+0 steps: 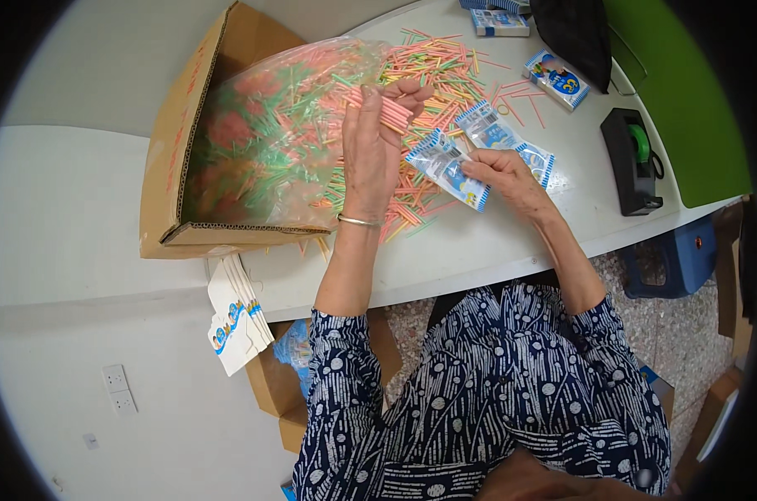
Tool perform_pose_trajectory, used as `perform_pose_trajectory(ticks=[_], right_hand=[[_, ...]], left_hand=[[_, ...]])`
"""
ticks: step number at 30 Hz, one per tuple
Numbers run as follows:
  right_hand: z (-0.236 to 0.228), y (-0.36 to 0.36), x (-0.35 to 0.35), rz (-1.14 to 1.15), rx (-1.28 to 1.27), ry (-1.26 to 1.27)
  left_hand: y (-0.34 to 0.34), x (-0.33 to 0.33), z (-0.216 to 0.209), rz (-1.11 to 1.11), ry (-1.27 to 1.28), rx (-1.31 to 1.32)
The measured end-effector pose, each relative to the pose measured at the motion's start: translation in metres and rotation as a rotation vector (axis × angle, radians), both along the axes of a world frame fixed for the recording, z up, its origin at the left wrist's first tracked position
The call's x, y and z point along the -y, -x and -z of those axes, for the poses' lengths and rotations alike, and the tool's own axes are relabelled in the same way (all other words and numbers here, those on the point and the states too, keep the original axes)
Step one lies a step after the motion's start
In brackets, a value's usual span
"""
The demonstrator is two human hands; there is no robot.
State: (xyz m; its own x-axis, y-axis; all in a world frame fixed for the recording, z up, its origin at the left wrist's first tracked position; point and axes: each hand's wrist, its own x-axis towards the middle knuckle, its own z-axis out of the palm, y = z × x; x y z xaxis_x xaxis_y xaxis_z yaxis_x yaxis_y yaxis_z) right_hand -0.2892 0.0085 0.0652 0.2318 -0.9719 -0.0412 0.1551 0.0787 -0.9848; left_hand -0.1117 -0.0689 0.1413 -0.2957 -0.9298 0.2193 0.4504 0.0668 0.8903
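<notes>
My left hand is raised over the pile, its fingers closed round a small bundle of thin pink, yellow and green sticks. A blue-and-white plastic packet is pinched between the thumb and fingers of my right hand, close to the left hand. I cannot see whether the packet's end is slit. Just behind it, more packets of this kind lie on the table. Loose pastel sticks are heaped beneath and beyond both hands.
At the left, a cardboard carton lies with its mouth toward me, a clear bag of sticks spilling out. Small boxes, a black tape dispenser and a green panel occupy the right. Flattened cartons hang at the front edge.
</notes>
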Motion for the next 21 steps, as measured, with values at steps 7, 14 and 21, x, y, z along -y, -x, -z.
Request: perform_pose_trajectory(ticks=[7,14,21], right_hand=[[0.005,0.013,-0.004,-0.033,0.083,-0.022],[0.006,0.013,-0.007,-0.026,0.099,0.009],[0.016,0.012,-0.005,0.055,0.092,0.06]], left_hand=[[0.017,-0.033,-0.011,0.102,0.049,0.2],[0.008,-0.033,0.013,0.178,0.136,0.41],[-0.007,-0.041,0.008,0.235,0.099,0.593]])
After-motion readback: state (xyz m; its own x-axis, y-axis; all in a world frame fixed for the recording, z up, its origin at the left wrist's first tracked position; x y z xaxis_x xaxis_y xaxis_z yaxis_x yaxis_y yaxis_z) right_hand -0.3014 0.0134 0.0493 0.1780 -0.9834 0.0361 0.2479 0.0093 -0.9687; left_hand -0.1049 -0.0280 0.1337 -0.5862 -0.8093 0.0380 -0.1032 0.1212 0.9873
